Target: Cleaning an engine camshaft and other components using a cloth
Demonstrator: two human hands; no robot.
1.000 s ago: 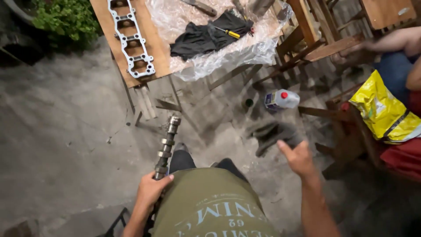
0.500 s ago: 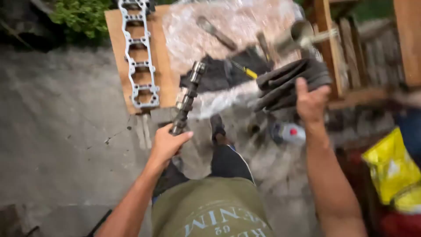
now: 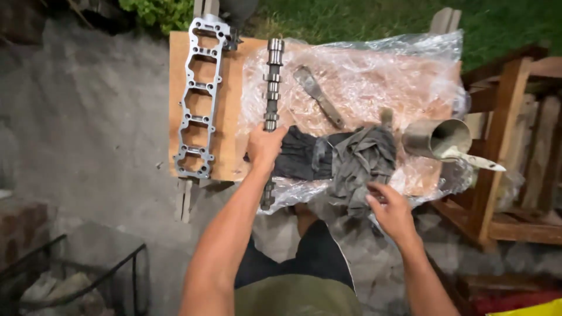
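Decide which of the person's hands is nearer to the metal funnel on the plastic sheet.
Right. The right hand grips the grey rag just below-left of the metal funnel; the left hand holds the camshaft, farther left.

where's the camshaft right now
In the head view the camshaft lies lengthwise on the clear plastic sheet, gripped by the left hand, between the ladder-shaped metal frame and the flat metal tool.

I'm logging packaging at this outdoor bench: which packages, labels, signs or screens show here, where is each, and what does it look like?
Clear plastic sheet: crumpled wrapping spread over the wooden board, under the camshaft that the left hand grips.
Yellow package: bottom right corner, only a glossy edge shows.
No labels, signs or screens in view.
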